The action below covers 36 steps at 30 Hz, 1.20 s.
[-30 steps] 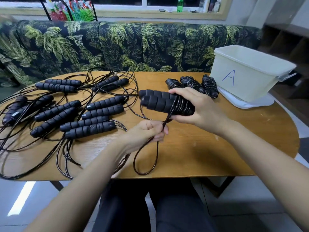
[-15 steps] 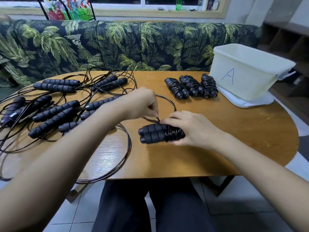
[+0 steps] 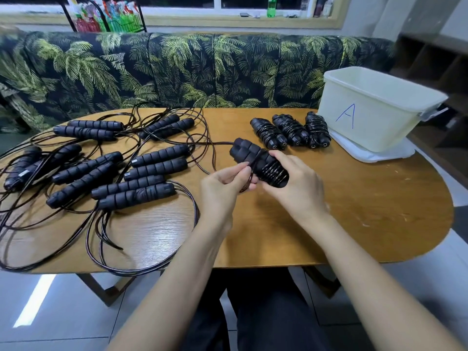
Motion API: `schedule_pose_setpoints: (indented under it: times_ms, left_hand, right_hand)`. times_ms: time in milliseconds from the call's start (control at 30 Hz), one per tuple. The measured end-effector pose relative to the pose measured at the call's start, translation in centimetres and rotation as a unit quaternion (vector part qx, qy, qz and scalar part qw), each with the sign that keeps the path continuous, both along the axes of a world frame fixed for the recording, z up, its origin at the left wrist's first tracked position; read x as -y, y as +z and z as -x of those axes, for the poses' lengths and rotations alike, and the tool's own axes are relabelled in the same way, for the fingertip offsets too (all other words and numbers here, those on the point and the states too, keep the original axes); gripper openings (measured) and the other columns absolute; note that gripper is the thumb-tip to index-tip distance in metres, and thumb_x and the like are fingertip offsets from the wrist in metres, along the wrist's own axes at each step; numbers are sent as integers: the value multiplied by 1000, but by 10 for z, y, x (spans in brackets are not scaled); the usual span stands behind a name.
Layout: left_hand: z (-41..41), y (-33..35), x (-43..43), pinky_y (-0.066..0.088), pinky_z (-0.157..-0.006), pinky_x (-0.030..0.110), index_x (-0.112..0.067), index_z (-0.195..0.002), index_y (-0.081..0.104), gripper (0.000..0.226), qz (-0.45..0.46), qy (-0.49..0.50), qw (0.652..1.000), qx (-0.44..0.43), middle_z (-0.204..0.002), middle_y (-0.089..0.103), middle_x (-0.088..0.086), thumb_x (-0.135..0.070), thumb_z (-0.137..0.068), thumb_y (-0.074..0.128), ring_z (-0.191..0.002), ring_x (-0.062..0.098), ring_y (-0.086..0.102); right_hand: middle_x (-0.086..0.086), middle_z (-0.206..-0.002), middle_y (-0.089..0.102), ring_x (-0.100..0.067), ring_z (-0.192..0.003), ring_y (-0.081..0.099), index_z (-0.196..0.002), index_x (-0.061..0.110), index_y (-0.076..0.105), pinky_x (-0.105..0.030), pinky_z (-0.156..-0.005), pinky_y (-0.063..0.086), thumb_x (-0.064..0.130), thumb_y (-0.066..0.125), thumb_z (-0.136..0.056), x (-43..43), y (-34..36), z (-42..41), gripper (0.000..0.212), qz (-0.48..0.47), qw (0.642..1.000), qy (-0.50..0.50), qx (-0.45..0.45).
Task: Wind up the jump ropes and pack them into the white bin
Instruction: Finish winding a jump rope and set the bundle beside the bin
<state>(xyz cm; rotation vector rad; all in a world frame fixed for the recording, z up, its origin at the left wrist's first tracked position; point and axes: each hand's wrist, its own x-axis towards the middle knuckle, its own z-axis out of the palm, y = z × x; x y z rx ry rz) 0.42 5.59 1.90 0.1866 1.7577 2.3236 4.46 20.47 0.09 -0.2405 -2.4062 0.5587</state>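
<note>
- The pair of handles [image 3: 253, 155] of one jump rope was held together just above the desk [image 3: 354, 211] by the right hand [image 3: 296, 183]. Its fingers were curled round the coiled end. Held side by side, the handles were judged to serve as a single core for the winding.
- The cord [image 3: 249, 171] was pinched between the thumb and fingers of the left hand [image 3: 222, 183], close against the handles, presumably so that each turn could be laid tight beside the coils already there.
- Only the near part of the handles was covered with coils. The far part was bare and a length of cord trailed off to the left across the desk, so the winding was judged to be partly done.
- Three wound bundles [image 3: 291, 131] were laid side by side just beside the white bin [image 3: 374, 115], probably staged there for packing. Nothing could be made out inside the bin, since its interior was hidden from this angle.
- The white bin, marked with a blue "A", was set on what appeared to be its lid [image 3: 367, 153] at the far right of the desk.
- The loose ropes [image 3: 141, 178] were spread over the left half of the desk, with handles paired and cords crossing one another. They were laid well apart from the bundles, so finished and unfinished work could readily be told apart.
</note>
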Motion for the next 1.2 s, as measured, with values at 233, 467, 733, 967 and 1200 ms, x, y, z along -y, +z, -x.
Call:
schedule_pose_setpoints:
  times_ms: [233,467,733,967,1200]
  left_hand:
    - [-1,1,15,53,-66,19,-8,-84,65,4,4,-33,999,31,-71,71,2,-8,-88,65,-64,12,67]
    - [8,5,26,52,-91,37,2,-99,61,26,-66,-106,992,14,-128,58,13,-21,-88,64,-116,17,56]
    - [1,20,32,56,-86,38,5,-97,65,18,-21,-107,994,-8,-110,65,29,-10,-93,55,-99,32,63]
    - [4,27,29,55,-89,43,4,-99,64,18,15,-125,992,5,-100,68,18,-12,-92,58,-94,25,64]
    - [24,21,37,55,-82,41,-16,-89,70,4,200,36,934,-293,-100,70,-2,-14,-85,71,-88,13,67]
  right_hand:
    - [10,-103,69,-6,-90,62,-121,30,64,-20,-77,45,35,83,-68,5,1,-12,56,163,986,3,-43]
    - [7,-88,71,-12,-77,63,-113,24,67,-33,-66,56,18,83,-73,31,7,-27,43,488,860,144,-32]
    - [-15,-128,61,-40,-104,65,-136,35,45,-58,-94,50,44,74,-71,25,7,-33,72,597,746,263,133]
    - [-4,-121,63,-36,-86,69,-144,43,34,-39,-54,55,38,66,-80,35,9,-36,72,545,783,288,83]
    - [31,-134,48,9,-117,49,-138,43,44,-24,-94,45,37,65,-88,39,-6,-38,55,238,962,128,47]
